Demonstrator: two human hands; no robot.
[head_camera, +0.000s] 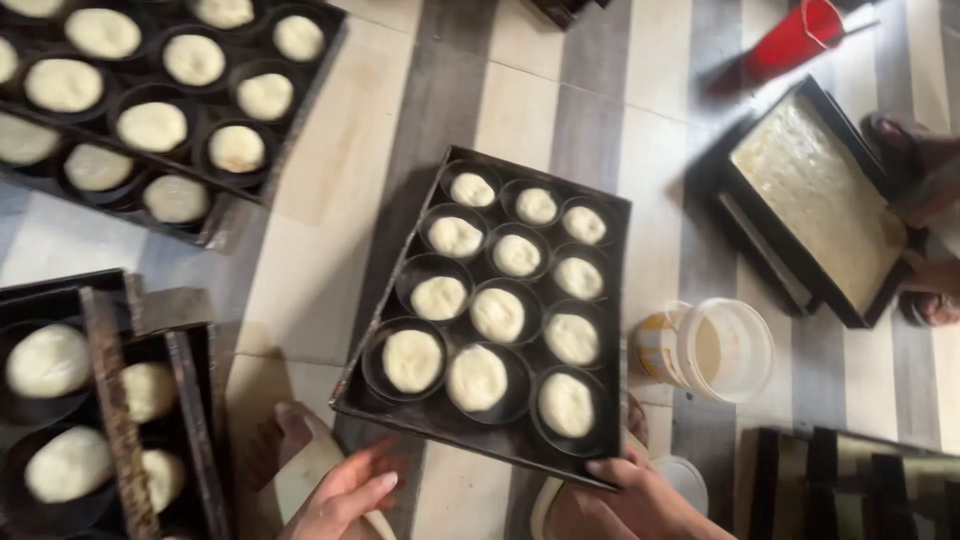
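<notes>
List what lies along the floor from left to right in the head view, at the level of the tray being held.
Stacked dark trays of dough rounds → left hand → held black tray of twelve dough rounds → right hand → white plastic bucket → striped mat.

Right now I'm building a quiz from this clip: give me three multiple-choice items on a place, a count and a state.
1. Where is the red cup?
A. top right
B. bottom left
C. on the centre tray

2. How many dough rounds does the centre tray hold?
A. six
B. twelve
C. twenty

3. How is that tray held?
A. untouched
B. by its far edge
C. by its near edge

A: it lies on the floor, upper right.
B: four rows of three.
C: the left hand and right hand meet that edge.
</notes>
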